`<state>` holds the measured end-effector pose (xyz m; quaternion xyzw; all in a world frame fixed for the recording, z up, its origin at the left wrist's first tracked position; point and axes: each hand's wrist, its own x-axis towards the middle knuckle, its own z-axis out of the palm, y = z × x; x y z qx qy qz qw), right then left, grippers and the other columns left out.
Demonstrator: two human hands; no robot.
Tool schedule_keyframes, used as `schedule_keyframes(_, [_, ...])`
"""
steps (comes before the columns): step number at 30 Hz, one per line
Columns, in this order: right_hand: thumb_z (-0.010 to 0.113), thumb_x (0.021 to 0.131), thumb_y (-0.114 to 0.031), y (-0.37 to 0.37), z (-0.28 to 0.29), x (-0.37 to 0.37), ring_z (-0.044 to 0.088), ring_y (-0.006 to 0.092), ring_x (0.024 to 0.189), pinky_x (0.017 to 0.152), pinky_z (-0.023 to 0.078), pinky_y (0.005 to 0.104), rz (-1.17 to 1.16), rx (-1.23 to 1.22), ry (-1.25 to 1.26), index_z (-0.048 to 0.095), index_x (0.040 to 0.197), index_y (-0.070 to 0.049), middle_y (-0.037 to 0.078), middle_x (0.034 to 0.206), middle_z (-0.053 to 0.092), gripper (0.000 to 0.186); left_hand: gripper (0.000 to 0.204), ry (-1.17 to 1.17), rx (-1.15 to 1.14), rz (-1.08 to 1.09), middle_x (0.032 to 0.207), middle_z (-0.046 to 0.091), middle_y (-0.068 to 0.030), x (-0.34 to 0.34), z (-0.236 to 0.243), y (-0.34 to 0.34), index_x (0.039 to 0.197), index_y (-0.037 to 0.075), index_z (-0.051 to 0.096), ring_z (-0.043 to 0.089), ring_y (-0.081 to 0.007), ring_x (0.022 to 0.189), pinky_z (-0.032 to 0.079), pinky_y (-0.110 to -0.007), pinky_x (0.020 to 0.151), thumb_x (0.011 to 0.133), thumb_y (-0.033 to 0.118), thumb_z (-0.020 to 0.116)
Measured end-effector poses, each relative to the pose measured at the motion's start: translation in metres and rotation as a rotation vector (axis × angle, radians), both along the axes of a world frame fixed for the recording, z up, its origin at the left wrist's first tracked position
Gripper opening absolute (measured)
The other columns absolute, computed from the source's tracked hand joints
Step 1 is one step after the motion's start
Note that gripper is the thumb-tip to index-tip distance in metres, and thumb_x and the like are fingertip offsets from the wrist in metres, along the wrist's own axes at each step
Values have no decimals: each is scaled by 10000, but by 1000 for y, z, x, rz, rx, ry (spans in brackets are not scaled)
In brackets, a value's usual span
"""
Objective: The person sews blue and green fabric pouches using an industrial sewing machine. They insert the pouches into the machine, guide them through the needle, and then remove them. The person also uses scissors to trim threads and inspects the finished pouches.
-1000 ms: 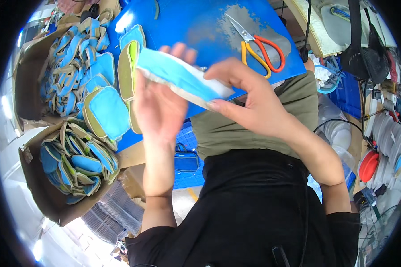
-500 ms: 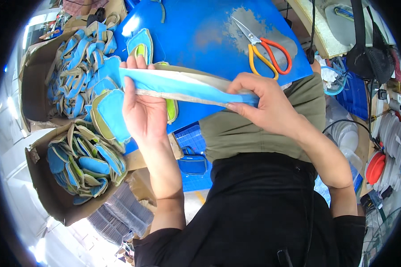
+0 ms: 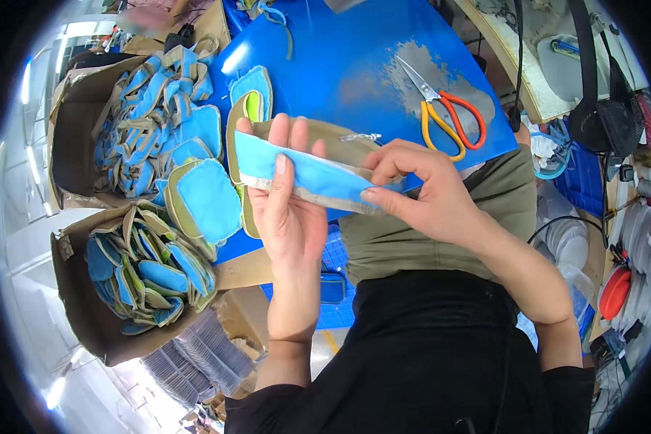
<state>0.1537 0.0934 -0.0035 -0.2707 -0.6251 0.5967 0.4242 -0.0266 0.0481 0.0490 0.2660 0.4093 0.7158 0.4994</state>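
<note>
Over the blue table [image 3: 322, 61]'s near edge, our left hand [image 3: 293, 217] is now clasping the fabric strip [image 3: 322, 178] farther right, shortening the span to our pinching right hand [image 3: 441, 194].

The top [image 3: 405, 354] is black with short sleeves [image 3: 570, 390], and the trousers [image 3: 390, 249] are olive green, creased in several folds

The bench [image 3: 333, 72] has a smooth, glossy blue top with a dull grey patch [image 3: 459, 81] toward its right side. Scissors [image 3: 432, 95] with one red and one yellow handle lie across that patch, blades apart. Blue-and-olive fabric pieces [image 3: 210, 199] lie along the left edge, some overlapping.
</note>
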Motion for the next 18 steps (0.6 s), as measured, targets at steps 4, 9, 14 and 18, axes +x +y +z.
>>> schedule_keyframes(4, [797, 846, -121, -2, 15, -4, 629, 151, 796, 764, 511, 304, 95, -169, 24, 657, 943, -15, 54, 866, 684, 200, 684, 30, 8, -27, 1589, 430, -133, 4, 0, -4, 1627, 179, 231, 436, -257, 1463, 419, -455, 1187, 1039, 29, 547])
schedule_keyframes(9, [775, 857, -90, -3, 8, -8, 617, 134, 798, 756, 512, 301, 57, -195, 100, 629, 920, -17, 40, 841, 657, 175, 683, 32, 48, -24, 1595, 426, -117, 1, 1, -6, 1630, 170, 216, 455, -243, 1449, 449, -433, 1170, 1044, 24, 535])
schedule_keyframes(14, [764, 858, -66, -5, 10, -8, 604, 122, 798, 755, 507, 294, 64, -232, 142, 646, 977, -3, 40, 848, 645, 179, 666, -46, 108, -82, 1589, 437, -111, -5, -3, -9, 1625, 161, 226, 486, -238, 1426, 489, -407, 1141, 1046, 8, 517])
schedule_keyframes(18, [765, 868, -70, -3, 16, -5, 582, 91, 778, 727, 491, 266, 131, -253, 89, 692, 1085, 15, 29, 841, 643, 243, 647, -101, 109, -95, 1578, 452, -111, -7, -7, -10, 1621, 156, 237, 490, -240, 1423, 502, -407, 1136, 1050, -8, 493])
